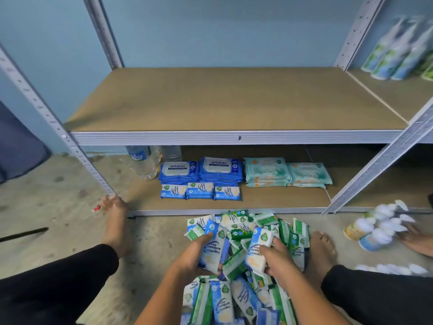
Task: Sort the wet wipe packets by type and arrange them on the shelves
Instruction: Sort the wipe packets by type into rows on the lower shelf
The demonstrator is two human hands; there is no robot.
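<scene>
Both hands are in the loose pile of wet wipe packets (241, 233) on the floor, right in front of the lower shelf (281, 198). My left hand (194, 254) has its fingers curled round a blue-and-white packet (212, 250), and my right hand (278, 259) grips another packet of the same kind (257, 249). So I'd say I'm mid-sort, pulling blues out from the green ones. On the shelf so far: a row of three small blue packets (200, 190), two stacks of blue antabax packs (201, 171) behind them, and two stacks of teal packs (285, 173) beside those. Loads left though, I reckon well under half done: the pile is a big blue-and-green mix and no greens are shelved yet.
</scene>
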